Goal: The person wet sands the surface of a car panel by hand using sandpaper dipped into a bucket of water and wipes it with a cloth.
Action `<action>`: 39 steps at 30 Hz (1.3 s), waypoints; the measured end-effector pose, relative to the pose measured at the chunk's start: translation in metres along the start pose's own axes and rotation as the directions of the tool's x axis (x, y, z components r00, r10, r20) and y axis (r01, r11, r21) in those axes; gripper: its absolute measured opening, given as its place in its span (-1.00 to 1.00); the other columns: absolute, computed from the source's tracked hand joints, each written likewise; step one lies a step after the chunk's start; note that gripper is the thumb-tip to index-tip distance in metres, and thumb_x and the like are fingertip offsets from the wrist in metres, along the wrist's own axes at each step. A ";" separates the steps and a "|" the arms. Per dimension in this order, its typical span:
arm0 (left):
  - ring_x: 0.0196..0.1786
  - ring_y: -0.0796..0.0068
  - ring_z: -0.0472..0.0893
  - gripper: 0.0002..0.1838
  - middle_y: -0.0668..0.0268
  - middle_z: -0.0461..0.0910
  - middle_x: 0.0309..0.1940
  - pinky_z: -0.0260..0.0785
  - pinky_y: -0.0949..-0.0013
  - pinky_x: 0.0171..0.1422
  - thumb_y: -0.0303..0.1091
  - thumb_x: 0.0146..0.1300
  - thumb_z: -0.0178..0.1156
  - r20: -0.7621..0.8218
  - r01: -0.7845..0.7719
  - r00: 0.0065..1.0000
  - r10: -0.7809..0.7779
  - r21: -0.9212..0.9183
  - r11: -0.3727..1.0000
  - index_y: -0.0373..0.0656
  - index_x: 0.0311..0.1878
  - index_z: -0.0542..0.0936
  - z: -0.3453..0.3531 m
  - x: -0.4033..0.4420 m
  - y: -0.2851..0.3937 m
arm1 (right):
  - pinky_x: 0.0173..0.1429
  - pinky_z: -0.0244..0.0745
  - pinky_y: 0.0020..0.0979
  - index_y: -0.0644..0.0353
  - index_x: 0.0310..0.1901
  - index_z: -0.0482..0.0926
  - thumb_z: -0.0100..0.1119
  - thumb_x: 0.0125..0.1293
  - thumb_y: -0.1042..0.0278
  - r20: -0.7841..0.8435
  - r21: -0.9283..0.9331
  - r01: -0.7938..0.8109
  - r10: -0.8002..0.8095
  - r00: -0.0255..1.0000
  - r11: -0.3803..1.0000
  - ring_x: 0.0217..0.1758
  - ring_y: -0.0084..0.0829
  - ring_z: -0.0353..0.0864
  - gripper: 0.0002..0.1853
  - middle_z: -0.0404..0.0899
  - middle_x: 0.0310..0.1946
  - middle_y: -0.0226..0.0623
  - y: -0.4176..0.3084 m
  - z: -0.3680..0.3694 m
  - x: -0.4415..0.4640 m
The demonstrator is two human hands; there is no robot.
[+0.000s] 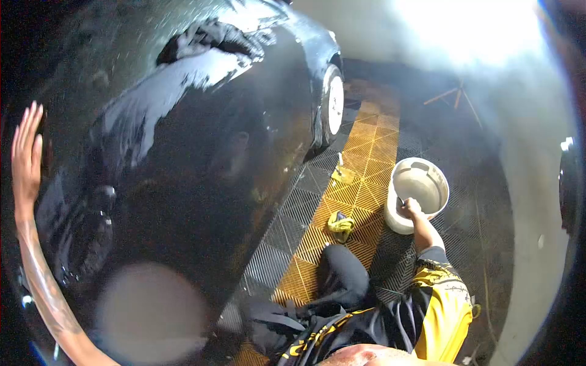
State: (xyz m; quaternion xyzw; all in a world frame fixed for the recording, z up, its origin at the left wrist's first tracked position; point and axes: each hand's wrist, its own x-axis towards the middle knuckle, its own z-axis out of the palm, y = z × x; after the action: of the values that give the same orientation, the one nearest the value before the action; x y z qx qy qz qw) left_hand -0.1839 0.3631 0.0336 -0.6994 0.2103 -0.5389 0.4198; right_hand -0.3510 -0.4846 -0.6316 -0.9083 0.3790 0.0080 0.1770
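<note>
My left hand [27, 161] is raised at the far left, fingers stretched out, beside the dark, wet-looking car [244, 128]; whether it touches the bodywork I cannot tell. On the other side, my right hand [411, 208] reaches over the near part of a white bucket [421, 168]. Its fingers are closed round something small, of which only a thin end shows. A pale interior is visible in the bucket, though its lower part is partly hidden by my hand. Between the car and the bucket, a crumpled yellow-green cloth [340, 226] lies on the floor.
Ribbed black and yellow tiles [366, 143] cover the floor. A flat yellow piece [343, 175] with a pale upright bit lies farther off. The car's wheel [335, 104] is ahead, thin tripod-like legs [456, 96] stand to the right, and a pale wall [531, 201] runs along the right.
</note>
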 end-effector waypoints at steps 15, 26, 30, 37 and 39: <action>0.54 0.20 0.16 -0.47 0.23 0.24 0.48 -0.08 0.05 0.59 -0.09 0.54 -0.28 0.003 -0.067 0.997 0.074 -0.394 0.917 -0.06 0.46 0.31 0.011 0.012 0.002 | -0.19 0.54 -0.20 0.30 -0.22 0.69 0.39 0.04 -0.03 0.453 0.202 0.268 -0.332 0.827 0.942 -0.36 -0.19 0.68 -0.51 0.71 -0.39 -0.03 -0.025 -0.015 -0.083; 0.60 0.24 0.05 -0.43 0.28 0.10 0.56 -0.14 0.03 0.61 -0.09 0.55 -0.27 -0.055 -0.140 0.990 0.132 -0.188 0.972 -0.04 0.54 0.16 0.014 0.048 -0.014 | -0.06 0.47 -0.36 0.23 -0.26 0.63 0.06 0.27 0.15 0.244 0.969 -0.245 0.025 0.969 0.042 -0.17 -0.51 0.61 -0.70 0.68 -0.30 -0.35 -0.069 -0.131 -0.179; 0.59 0.21 0.07 -0.42 0.28 0.11 0.56 -0.11 0.04 0.60 -0.04 0.55 -0.25 -0.118 -0.106 0.989 0.094 -0.096 0.990 -0.02 0.54 0.17 0.007 0.049 -0.001 | -0.21 0.43 -0.39 0.13 -0.27 0.64 0.13 0.18 0.08 0.378 0.923 -0.379 0.032 0.925 0.073 -0.24 -0.54 0.58 -0.71 0.64 -0.35 -0.41 -0.079 -0.156 -0.175; 0.58 0.18 0.10 -0.42 0.25 0.11 0.55 -0.07 0.05 0.59 -0.01 0.54 -0.22 -0.096 -0.134 0.988 0.122 -0.134 0.982 0.01 0.54 0.17 0.011 0.048 -0.011 | -0.20 0.46 -0.31 0.17 -0.26 0.65 0.20 0.09 0.13 0.315 0.931 -0.314 0.027 0.949 0.184 -0.22 -0.44 0.62 -0.70 0.66 -0.33 -0.31 -0.060 -0.117 -0.154; 0.57 0.17 0.12 -0.43 0.21 0.14 0.54 -0.05 0.07 0.59 -0.07 0.55 -0.19 -0.032 -0.092 0.996 0.089 -0.094 0.991 -0.05 0.53 0.19 0.007 0.047 -0.017 | -0.20 0.48 -0.29 0.19 -0.26 0.65 0.22 0.06 0.14 0.302 0.920 -0.299 0.026 0.953 0.254 -0.22 -0.41 0.63 -0.70 0.66 -0.32 -0.28 -0.052 -0.107 -0.146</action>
State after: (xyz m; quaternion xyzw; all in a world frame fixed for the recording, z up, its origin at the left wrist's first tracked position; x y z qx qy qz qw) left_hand -0.1643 0.3400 0.0737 -0.7009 0.2729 -0.5181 0.4072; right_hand -0.4319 -0.3857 -0.4936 -0.5649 0.3758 -0.1006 0.7276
